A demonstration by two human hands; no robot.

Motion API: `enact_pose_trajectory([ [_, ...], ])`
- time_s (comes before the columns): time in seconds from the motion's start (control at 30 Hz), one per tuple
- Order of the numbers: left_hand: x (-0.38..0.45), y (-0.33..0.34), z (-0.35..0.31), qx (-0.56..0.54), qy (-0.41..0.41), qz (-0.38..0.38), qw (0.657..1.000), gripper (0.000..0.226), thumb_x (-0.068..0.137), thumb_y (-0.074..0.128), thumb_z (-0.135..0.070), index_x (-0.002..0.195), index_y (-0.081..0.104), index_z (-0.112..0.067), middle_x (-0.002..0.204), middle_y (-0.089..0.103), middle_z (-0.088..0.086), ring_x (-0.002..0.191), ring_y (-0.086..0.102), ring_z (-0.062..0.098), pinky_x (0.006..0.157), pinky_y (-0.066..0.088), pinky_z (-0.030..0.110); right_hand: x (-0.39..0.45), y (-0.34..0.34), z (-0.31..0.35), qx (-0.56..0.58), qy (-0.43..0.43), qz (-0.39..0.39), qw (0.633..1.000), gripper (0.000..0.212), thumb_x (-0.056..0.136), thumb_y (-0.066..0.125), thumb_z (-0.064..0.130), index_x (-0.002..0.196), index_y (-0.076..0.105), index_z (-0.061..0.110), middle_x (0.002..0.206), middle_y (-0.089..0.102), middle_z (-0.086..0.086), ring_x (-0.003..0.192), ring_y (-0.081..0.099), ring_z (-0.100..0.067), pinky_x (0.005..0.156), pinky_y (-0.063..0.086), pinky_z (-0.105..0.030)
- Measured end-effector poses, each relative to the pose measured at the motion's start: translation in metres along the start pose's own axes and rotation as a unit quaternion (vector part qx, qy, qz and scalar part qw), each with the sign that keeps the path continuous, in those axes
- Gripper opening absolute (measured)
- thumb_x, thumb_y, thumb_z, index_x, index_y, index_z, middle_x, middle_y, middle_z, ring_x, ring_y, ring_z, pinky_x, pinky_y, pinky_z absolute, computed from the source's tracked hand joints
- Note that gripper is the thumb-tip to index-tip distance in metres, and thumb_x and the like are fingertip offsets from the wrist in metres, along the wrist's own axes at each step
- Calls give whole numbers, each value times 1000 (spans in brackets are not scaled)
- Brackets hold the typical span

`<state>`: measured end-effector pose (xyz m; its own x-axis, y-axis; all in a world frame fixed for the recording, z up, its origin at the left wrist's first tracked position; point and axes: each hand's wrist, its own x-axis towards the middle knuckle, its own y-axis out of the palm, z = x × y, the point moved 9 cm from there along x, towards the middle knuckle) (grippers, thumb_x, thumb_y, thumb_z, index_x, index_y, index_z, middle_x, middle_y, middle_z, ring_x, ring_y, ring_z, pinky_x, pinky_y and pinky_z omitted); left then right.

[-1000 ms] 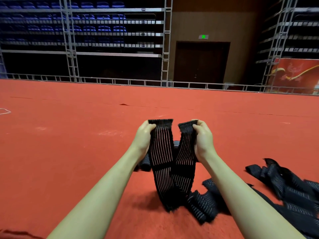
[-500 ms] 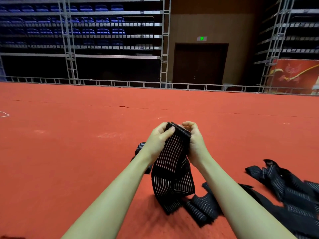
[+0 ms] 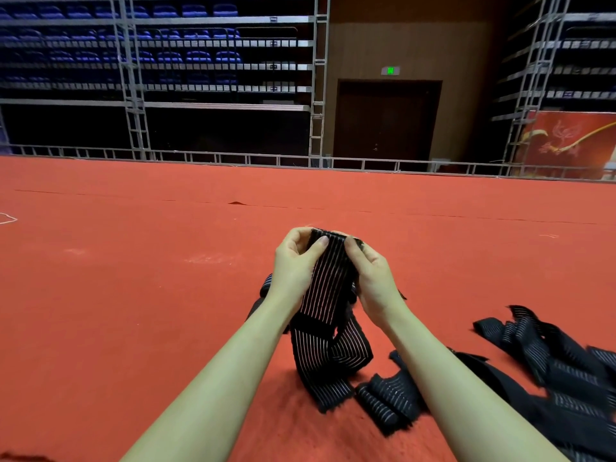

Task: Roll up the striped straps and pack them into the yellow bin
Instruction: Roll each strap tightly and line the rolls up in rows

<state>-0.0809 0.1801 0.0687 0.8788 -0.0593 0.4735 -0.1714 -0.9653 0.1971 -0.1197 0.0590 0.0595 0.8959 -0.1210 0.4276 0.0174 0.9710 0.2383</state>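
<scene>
A black strap with thin white stripes (image 3: 328,288) hangs in front of me, its top end folded over between both hands. My left hand (image 3: 295,265) pinches the top edge with thumb and curled fingers. My right hand (image 3: 375,278) grips the same end from the right side. The strap's lower part loops down onto the red floor (image 3: 133,295). A rolled strap (image 3: 265,290) lies partly hidden behind my left wrist. More loose striped straps (image 3: 546,358) lie in a heap at the lower right. No yellow bin is in view.
Another crumpled strap (image 3: 390,398) lies on the floor beside my right forearm. Far off, a low metal railing (image 3: 233,158) borders the red floor, with blue stadium seats, scaffolding and a dark doorway behind it.
The two strap ends that my hands held apart have been brought together, and the top end is now folded over between both hands. The hanging part has shortened.
</scene>
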Motion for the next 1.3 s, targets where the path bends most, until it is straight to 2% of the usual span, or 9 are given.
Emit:
enact_pose_trajectory([
  [0.2,-2,-2,1,100,23,-26,994,20,89,62,-23,94,47,-34,111,52,14,95,54,20,80,47,30,-1,-3,15,-83,-74,-7,994,15,97,53,11,102,67,13,97,71,3,94,65,-9,82,50,-22],
  [0.4,-3,27,5,152,-34,94,983,16,102,32,-28,114,32,-17,118,46,5,113,46,17,83,35,20,7,3,33,-208,-133,-25,969,10,102,42,15,105,52,13,94,59,7,87,56,3,82,42,-17],
  [0.53,7,32,-12,167,19,104,980,22,95,31,-43,112,30,-30,128,45,8,125,41,25,106,34,40,14,11,51,-308,-178,-21,934,11,103,35,20,114,36,21,93,50,16,83,53,7,87,41,-26],
  [0.63,14,34,-26,214,27,90,972,18,99,23,-46,107,31,-33,120,46,-3,121,38,19,109,26,45,19,12,64,-383,-186,-36,904,7,104,33,26,111,32,27,79,53,16,73,55,-6,89,39,-44],
  [0.77,20,42,-56,205,87,91,971,10,103,26,-32,99,34,-28,92,50,-11,94,50,14,97,35,42,27,13,90,-417,-229,-70,877,11,103,33,28,97,36,20,67,50,12,65,52,-17,77,40,-45],
  [0.87,27,48,-76,205,118,110,965,8,103,32,-21,103,38,-14,82,49,-8,74,49,5,79,42,34,36,9,105,-391,-231,-89,886,19,103,39,26,88,41,14,63,50,8,56,49,-4,60,36,-32],
  [1.0,36,45,-99,237,143,110,955,9,100,40,-20,101,47,-14,83,54,-9,78,53,7,77,44,31,41,7,122,-363,-236,-93,897,24,100,47,24,81,52,11,67,54,8,59,50,5,58,36,-16],
  [1.2,27,44,-121,276,194,90,937,8,102,37,-24,102,41,-17,78,57,-1,72,57,18,67,43,34,37,11,110,-185,-154,-3,971,6,98,52,21,102,53,17,95,65,0,85,64,-8,75,52,-26],
  [1.3,27,38,-127,238,179,67,952,6,102,33,-24,104,34,-18,79,56,2,75,58,25,70,46,40,29,17,85,-191,-98,74,974,27,93,60,16,116,48,15,112,63,-10,100,64,-15,87,52,-32],
])
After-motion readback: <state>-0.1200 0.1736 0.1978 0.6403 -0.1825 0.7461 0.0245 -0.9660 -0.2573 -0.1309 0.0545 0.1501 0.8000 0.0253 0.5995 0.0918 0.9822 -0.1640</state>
